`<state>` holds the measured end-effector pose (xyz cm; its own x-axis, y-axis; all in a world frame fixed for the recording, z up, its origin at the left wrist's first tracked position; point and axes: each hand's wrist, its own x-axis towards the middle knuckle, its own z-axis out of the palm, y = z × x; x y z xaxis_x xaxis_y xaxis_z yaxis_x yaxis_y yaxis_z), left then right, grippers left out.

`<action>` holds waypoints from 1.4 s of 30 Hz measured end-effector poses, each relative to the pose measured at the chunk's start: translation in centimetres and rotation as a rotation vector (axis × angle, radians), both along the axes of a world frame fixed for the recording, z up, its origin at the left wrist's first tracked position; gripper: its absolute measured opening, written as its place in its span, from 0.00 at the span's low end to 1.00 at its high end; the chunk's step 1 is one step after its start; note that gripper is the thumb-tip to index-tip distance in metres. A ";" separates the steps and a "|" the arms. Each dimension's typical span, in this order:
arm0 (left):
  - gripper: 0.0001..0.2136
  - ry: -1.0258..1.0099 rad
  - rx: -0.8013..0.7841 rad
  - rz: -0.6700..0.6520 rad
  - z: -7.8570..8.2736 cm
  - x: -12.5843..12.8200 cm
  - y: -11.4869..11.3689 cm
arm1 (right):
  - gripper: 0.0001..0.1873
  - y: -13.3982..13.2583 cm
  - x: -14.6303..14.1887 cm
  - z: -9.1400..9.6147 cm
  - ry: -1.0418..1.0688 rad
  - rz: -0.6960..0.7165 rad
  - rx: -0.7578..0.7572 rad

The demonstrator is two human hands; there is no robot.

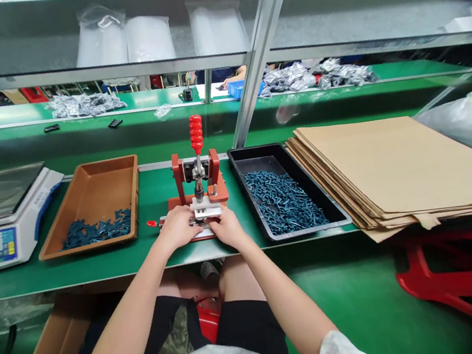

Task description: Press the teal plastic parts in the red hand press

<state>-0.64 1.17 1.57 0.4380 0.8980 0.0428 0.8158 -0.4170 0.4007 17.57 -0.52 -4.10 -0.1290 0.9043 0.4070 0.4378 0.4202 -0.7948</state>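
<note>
A red hand-lever press (pixel 199 173) stands in front of me on the green bench, its red grip (pixel 196 133) pointing up. At the left of its metal block (pixel 206 207), my left hand (pixel 177 227) has its fingers and thumb bent in at the base. My right hand (pixel 227 226) is closed in the same way at the right front of the block. Whatever lies between my fingertips is too small or hidden to make out. A small red-tipped lever (pixel 152 224) sticks out beside my left hand.
Left of the press, a brown tray (pixel 102 178) holds small dark-blue pieces, beside a weighing scale (pixel 6 227). At right, a black tray (pixel 259 155) contains many blue-green pins, next to stacked cardboard sheets (pixel 401 165). A metal post (pixel 262 50) rises behind. A person's hand (pixel 235 77) shows across the bench.
</note>
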 end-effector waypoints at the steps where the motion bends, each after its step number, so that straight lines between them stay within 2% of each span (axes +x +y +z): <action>1: 0.11 -0.006 0.000 -0.001 0.1 0.1 -0.2 | 0.14 -0.1 0.0 0.0 -0.018 0.001 0.018; 4: 0.10 -0.060 0.044 -0.058 0.2 -0.3 -1.2 | 0.15 -0.3 0.1 0.1 -0.046 -0.007 0.050; 6: 0.11 -0.140 0.164 -0.068 0.0 -1.6 -2.0 | 0.17 -0.4 0.0 0.2 -0.050 -0.004 0.055; 8: 0.12 -0.255 0.351 0.061 -0.4 -3.6 -2.5 | 0.17 -0.5 0.0 0.4 -0.044 0.004 0.049; 10: 0.16 -0.405 0.482 0.302 -0.7 -5.5 -2.2 | 0.17 -0.5 -0.1 0.5 -0.032 0.014 0.046; 12: 0.21 -0.575 0.442 0.477 -1.1 -6.2 -1.3 | 0.16 -0.5 -0.1 0.6 -0.018 0.015 0.042; 13: 0.23 -0.633 0.375 0.492 -1.3 -6.0 -0.9 | 0.16 -0.4 -0.1 0.5 -0.009 0.011 0.036; 15: 0.26 -0.622 0.251 0.386 -1.7 -4.4 -0.2 | 0.15 -0.3 0.1 0.3 0.015 -0.002 0.007; 18: 0.30 -0.421 0.218 0.201 -2.3 -1.5 0.2 | 0.14 0.2 0.6 -0.3 0.082 -0.012 -0.065; 20: 0.32 -0.381 0.202 0.168 -2.6 -0.8 0.3 | 0.15 0.7 1.0 -0.5 0.129 -0.002 -0.139; 22: 0.32 -0.448 0.154 0.189 -2.5 -1.1 0.4 | 0.16 1.1 1.3 -0.4 0.148 0.040 -0.209; 25: 0.30 -0.631 0.172 0.318 -0.9 -1.7 1.4 | 0.18 1.4 1.2 0.2 0.179 0.121 -0.250; 27: 0.28 -0.753 0.268 0.378 1.7 -1.0 2.3 | 0.20 1.5 1.1 0.7 0.223 0.152 -0.257; 28: 0.28 -0.807 0.314 0.367 3.4 -0.3 2.6 | 0.20 1.6 1.0 0.9 0.239 0.162 -0.261; 32: 0.30 -1.045 0.353 0.136 10.7 3.5 2.1 | 0.20 1.6 0.8 1.0 0.244 0.168 -0.241; 34: 0.27 -1.073 0.348 0.041 12.7 4.9 0.8 | 0.20 1.6 0.8 0.9 0.259 0.176 -0.226; 36: 0.20 -0.988 0.386 0.001 12.9 5.7 -0.7 | 0.18 1.4 0.7 1.0 0.266 0.188 -0.229; 39: 0.11 -0.883 0.505 -0.008 10.8 6.0 -2.4 | 0.12 1.2 0.7 1.5 0.230 0.171 -0.238; 42: 0.14 -0.870 0.612 -0.013 8.8 5.8 -2.7 | 0.10 1.0 0.8 2.2 0.188 0.158 -0.217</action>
<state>5.20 -1.53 10.37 0.0485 0.6134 0.7883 0.3435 -0.7513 0.5635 18.36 0.44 -1.90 -0.2153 0.9473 0.2371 0.2179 0.2832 -0.9340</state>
